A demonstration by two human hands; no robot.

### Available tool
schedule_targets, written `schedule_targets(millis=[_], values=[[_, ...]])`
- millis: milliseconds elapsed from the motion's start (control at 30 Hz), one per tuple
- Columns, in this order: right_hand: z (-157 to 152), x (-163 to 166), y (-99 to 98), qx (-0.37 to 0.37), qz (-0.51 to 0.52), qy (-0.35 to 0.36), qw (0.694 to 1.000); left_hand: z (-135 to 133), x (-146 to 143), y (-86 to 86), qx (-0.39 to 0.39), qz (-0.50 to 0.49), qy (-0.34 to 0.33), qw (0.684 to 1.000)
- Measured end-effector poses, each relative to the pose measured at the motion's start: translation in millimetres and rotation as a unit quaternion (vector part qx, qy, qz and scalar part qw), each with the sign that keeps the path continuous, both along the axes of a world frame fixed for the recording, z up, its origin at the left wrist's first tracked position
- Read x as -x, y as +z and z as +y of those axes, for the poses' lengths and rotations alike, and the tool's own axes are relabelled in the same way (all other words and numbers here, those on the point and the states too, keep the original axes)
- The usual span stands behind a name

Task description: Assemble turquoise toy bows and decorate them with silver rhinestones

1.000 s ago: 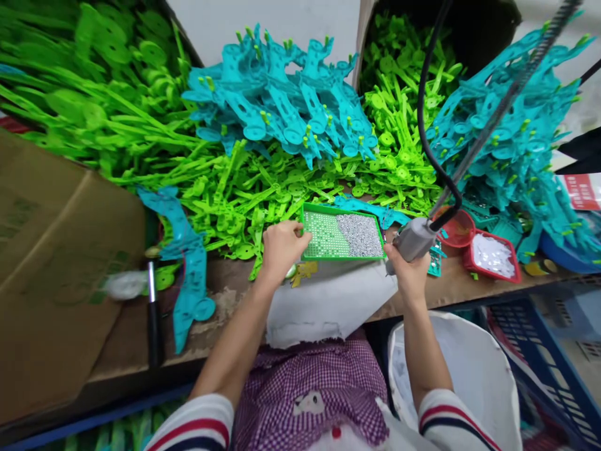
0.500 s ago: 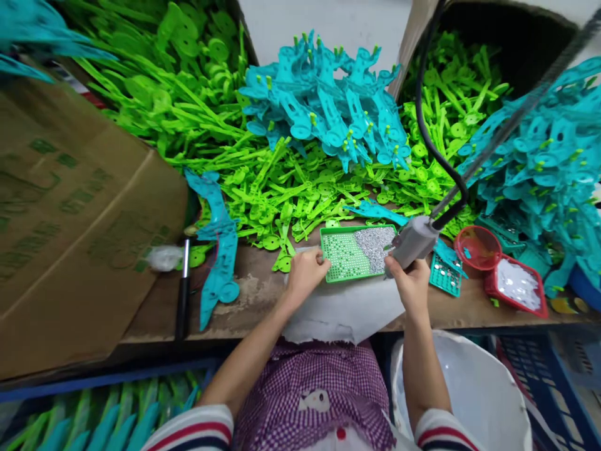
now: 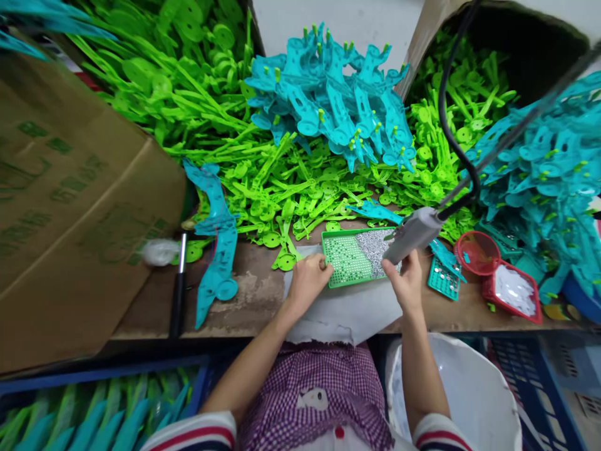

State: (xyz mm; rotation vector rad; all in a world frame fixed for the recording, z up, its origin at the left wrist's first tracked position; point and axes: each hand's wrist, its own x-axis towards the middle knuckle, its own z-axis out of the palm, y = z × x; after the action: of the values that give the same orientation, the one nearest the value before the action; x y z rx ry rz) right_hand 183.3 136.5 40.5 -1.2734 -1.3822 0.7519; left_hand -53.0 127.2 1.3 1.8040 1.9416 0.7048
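Observation:
A shallow green perforated tray (image 3: 345,257) lies over a white sheet (image 3: 357,313) at the bench front. Small silver screws (image 3: 374,247) are heaped in its right half, and scattered ones dot the left half. My left hand (image 3: 310,275) is closed on the tray's left edge, fingers curled. My right hand (image 3: 407,282) is at the tray's right end, thumb at the near corner. A grey electric screwdriver (image 3: 413,235) hangs in front of that end, hiding part of the tray and most of my right fingers.
Bright green plastic parts (image 3: 282,188) pile behind the tray, with stacked turquoise parts (image 3: 333,94) on top. A cardboard box (image 3: 79,232) and a black-handled screwdriver (image 3: 178,294) are left. Rightward sit a small turquoise tray (image 3: 444,279) and red container (image 3: 514,291); below, a white bucket (image 3: 474,388).
The tray has shifted slightly toward me, with both hands keeping to its ends. The hanging screwdriver sits a little higher in view. The whole view has also shifted slightly.

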Motion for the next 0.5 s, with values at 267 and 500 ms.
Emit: schedule_targets(millis=[267, 500], values=[[8, -9, -10.7, -0.008, -0.190, 0.060, 0.980, -32, -7, -11.2, -0.009, -0.057, 0.031, 0.998], [123, 24, -13.3, 0.042, -0.373, 0.135, 0.917, -38, -9, -15.0, -0.025, -0.071, 0.032, 0.997]])
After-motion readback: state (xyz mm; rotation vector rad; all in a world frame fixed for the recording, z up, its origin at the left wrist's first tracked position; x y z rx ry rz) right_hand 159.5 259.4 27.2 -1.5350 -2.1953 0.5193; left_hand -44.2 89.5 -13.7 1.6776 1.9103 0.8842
